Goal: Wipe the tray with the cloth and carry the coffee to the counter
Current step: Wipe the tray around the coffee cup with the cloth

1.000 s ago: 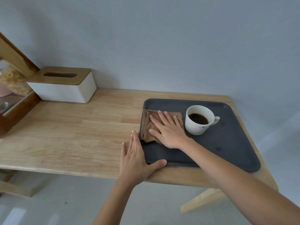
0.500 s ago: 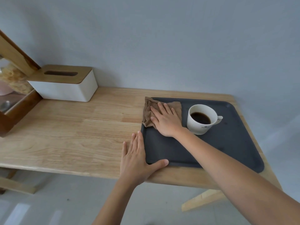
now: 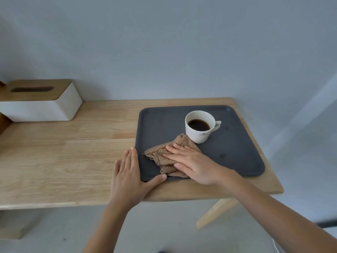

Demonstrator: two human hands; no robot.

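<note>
A dark grey tray (image 3: pixel 235 154) lies on the right end of a wooden table (image 3: pixel 73 157). On it stands a white cup of black coffee (image 3: pixel 199 126), handle to the right. A crumpled brown cloth (image 3: pixel 160 156) lies on the tray's near left part, just in front of the cup. My right hand (image 3: pixel 193 162) presses flat on the cloth, fingers pointing left. My left hand (image 3: pixel 127 176) rests flat on the table against the tray's left edge, its thumb along the tray's near rim.
A white tissue box with a wooden lid (image 3: pixel 39 100) stands at the table's back left against the grey wall. The table's right edge is close beside the tray. Below are a slanted wooden table leg (image 3: pixel 215 210) and grey floor.
My right hand has slid the cloth from the tray's far left corner back to its near left part. The view has shifted right. My left hand stays at the tray's edge.
</note>
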